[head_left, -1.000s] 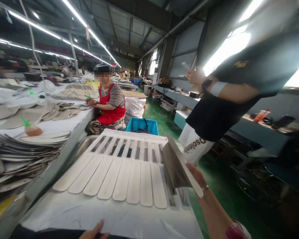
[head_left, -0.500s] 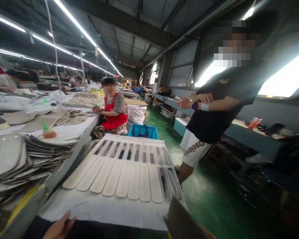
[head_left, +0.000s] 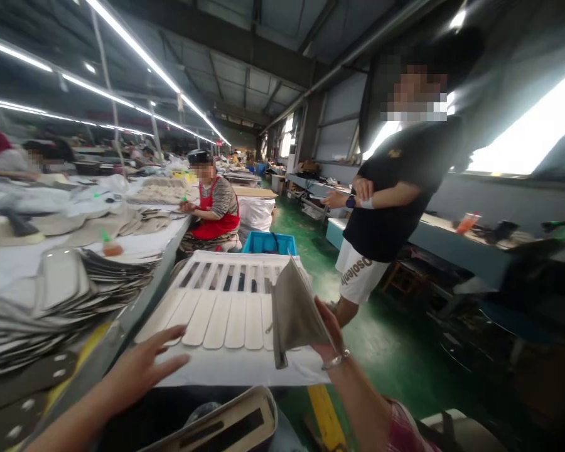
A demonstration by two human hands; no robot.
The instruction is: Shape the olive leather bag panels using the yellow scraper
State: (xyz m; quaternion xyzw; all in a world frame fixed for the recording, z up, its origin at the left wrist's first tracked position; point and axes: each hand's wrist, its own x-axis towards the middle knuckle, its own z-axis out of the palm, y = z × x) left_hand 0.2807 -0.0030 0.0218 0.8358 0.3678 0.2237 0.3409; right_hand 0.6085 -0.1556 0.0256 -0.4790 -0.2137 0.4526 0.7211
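Observation:
My right hand (head_left: 328, 329), with a bracelet at the wrist, grips a folded or layered grey-brown flat sheet (head_left: 299, 307) by its right side. The sheet stands tilted over the right part of a white frame with slots (head_left: 238, 263). Several pale, round-ended strips (head_left: 219, 320) lie side by side on that frame, above a white cloth (head_left: 226, 369). Fingers spread, my left hand (head_left: 144, 361) hovers at the near left end of the strips with nothing in it. Below, a beige-edged piece with dark slots (head_left: 252, 417) shows near my lap.
Stacked grey curved panels (head_left: 117, 276) and a glue bottle with a green tip (head_left: 110, 245) sit on the left table. A blue crate (head_left: 269, 243) stands behind the frame. One co-worker in a red apron (head_left: 211, 210) sits beyond; another person (head_left: 386, 194) stands at right.
My right hand has lifted the grey-brown sheet from the lower edge to over the frame. My left hand has come up and forward. The slotted beige-edged piece now shows below.

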